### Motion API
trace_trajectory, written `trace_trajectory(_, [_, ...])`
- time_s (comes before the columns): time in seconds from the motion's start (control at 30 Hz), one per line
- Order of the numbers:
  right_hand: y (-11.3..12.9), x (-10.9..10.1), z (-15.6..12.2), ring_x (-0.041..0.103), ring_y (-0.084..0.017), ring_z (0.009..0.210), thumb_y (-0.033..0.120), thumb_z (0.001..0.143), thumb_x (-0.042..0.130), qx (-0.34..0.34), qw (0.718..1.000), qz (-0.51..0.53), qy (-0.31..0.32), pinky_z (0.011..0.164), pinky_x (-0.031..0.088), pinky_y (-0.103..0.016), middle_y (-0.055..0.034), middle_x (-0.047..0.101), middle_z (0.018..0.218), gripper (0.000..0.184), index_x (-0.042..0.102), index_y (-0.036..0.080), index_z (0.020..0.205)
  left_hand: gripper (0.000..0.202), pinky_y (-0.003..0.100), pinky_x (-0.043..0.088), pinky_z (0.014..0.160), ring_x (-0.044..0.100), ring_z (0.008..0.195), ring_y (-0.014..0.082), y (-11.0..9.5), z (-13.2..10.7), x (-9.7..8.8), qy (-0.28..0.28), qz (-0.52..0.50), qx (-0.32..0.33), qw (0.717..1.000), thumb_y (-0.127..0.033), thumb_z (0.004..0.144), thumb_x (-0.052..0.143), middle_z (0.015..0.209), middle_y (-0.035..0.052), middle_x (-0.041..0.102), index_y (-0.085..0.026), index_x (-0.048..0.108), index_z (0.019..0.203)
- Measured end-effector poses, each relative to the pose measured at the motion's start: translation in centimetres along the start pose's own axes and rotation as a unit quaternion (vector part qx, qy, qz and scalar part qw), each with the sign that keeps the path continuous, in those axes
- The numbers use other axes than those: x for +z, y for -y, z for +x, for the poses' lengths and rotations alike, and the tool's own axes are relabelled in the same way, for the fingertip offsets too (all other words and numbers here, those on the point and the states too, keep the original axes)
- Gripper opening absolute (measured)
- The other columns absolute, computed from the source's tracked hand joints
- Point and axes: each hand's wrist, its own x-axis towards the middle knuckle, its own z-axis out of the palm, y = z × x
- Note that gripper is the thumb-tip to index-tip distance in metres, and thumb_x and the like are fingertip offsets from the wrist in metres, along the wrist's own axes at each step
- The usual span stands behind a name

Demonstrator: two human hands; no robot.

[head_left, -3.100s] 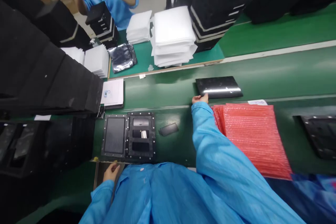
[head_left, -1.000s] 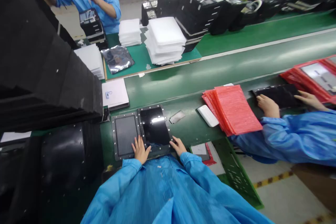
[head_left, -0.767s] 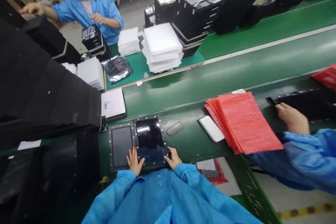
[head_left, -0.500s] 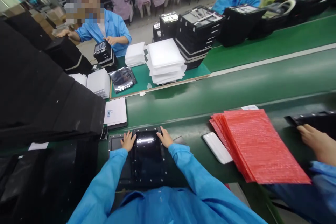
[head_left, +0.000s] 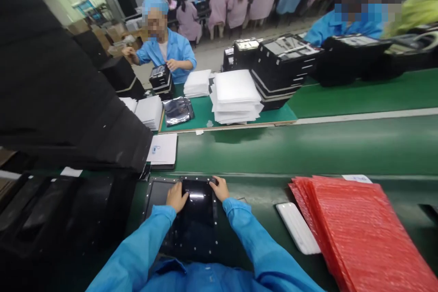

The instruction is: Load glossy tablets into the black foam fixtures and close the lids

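Note:
A glossy black panel (head_left: 197,212) lies in a black fixture tray (head_left: 154,191) studded with small rivets, on the green bench just in front of me. My left hand (head_left: 176,196) rests on the panel's far left corner with its fingers pressed down. My right hand (head_left: 219,188) grips the far right corner, fingers curled over the edge. Both arms wear blue sleeves.
A stack of red bubble bags (head_left: 359,228) and a white flat piece (head_left: 297,228) lie to my right. Tall black tray stacks (head_left: 68,114) stand at left. White foam sheets (head_left: 236,96) and a silver bag (head_left: 178,110) sit across the green conveyor (head_left: 308,146), where a person in blue (head_left: 167,54) works.
My head has tilted up, showing more of the room. Both hands slid from the panel's near edge to its far corners. The co-worker's hands at right have left the view.

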Motion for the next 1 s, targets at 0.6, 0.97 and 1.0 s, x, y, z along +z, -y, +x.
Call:
trace_trajectory(0.6, [1.8, 3.5, -2.0, 0.054, -0.027, 0.113, 0.005, 0.072, 0.044, -0.228, 0.922, -0.284, 0.128, 0.1, 0.042, -0.047, -0.0059, 0.066, 0.117, 0.052, 0.068, 0.028, 0.112, 0.04, 0.034, 0.042, 0.096, 0.054, 0.118, 0.0207, 8.7, -6.3, 12.3, -0.016, 0.078, 0.534, 0.842, -0.031, 0.086, 0.05, 0.127, 0.0021, 0.061, -0.024, 0.054, 0.125])
trace_trajectory(0.97, [0.6, 7.9, -17.2, 0.051, -0.032, 0.12, 0.019, 0.071, 0.043, -0.117, 0.916, -0.373, 0.091, 0.101, 0.043, -0.05, -0.0084, 0.054, 0.135, 0.055, 0.06, 0.021, 0.123, 0.043, 0.044, 0.032, 0.109, 0.039, 0.131, 0.0272, 16.7, -5.0, 4.3, -0.083, -0.177, 0.145, 0.97, -0.029, 0.083, 0.05, 0.14, 0.0129, 0.047, -0.018, 0.055, 0.125])
trace_trajectory(1.0, [-0.8, 8.0, -19.7, 0.049, -0.032, 0.122, 0.019, 0.071, 0.042, -0.105, 0.913, -0.383, 0.09, 0.101, 0.042, -0.05, -0.006, 0.052, 0.137, 0.057, 0.058, 0.024, 0.125, 0.051, 0.046, 0.029, 0.111, 0.032, 0.136, 0.0298, 17.8, -4.7, 3.9, -0.087, -0.195, 0.048, 0.976, -0.028, 0.082, 0.051, 0.146, 0.015, 0.038, -0.016, 0.048, 0.132])
